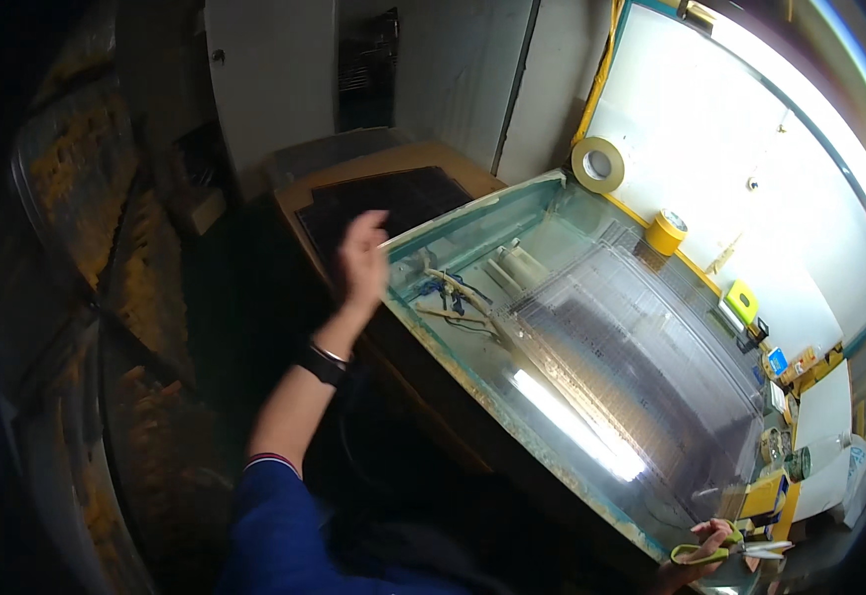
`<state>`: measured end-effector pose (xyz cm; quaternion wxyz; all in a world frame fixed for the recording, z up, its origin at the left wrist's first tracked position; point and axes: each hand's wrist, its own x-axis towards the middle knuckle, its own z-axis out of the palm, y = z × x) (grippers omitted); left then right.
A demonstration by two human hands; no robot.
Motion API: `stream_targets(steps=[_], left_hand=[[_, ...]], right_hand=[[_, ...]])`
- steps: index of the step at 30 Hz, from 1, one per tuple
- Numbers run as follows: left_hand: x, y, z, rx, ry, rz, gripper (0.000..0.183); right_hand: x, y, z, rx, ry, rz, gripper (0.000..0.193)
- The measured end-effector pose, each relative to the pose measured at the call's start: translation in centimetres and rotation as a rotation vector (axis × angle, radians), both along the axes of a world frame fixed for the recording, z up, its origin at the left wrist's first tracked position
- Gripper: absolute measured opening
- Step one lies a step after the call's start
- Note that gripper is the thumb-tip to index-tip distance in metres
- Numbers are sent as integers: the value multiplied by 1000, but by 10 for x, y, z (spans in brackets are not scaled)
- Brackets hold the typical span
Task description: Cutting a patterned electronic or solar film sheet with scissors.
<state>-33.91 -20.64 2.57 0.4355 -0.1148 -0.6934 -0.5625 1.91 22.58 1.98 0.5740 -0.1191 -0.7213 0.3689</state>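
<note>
My left hand (361, 263) is raised beside the left corner of a glass-topped table (458, 392). It is slightly blurred, its fingers look loosely stretched, and I see nothing in them. At the lower right, my right hand (716, 543) is closed around the yellow-green handles of a pair of scissors (765, 547), their blades pointing right. Between the hands, a large dark translucent sheet (621, 367) with fine printed lines lies over the glass, reflecting a bright lamp.
A tape roll (598, 165) leans at the back, and a yellow tape roll (666, 232) stands along the far edge. Small boxes and stationery crowd the right side. A lit white panel (710, 129) rises behind. Beyond my left hand is a brown board (453, 164) with a dark sheet.
</note>
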Motion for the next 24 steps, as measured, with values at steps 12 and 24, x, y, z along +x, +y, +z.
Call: stream_targets(steps=[12,24], left_hand=[[-66,-118,-187,-1212,-290,93,46],[-32,-118,-109,-1477,-866,197,14]], right_hand=[[-10,-22,26,338,-201,-146,32],[-16,-40,42,411,-216,-226,32]])
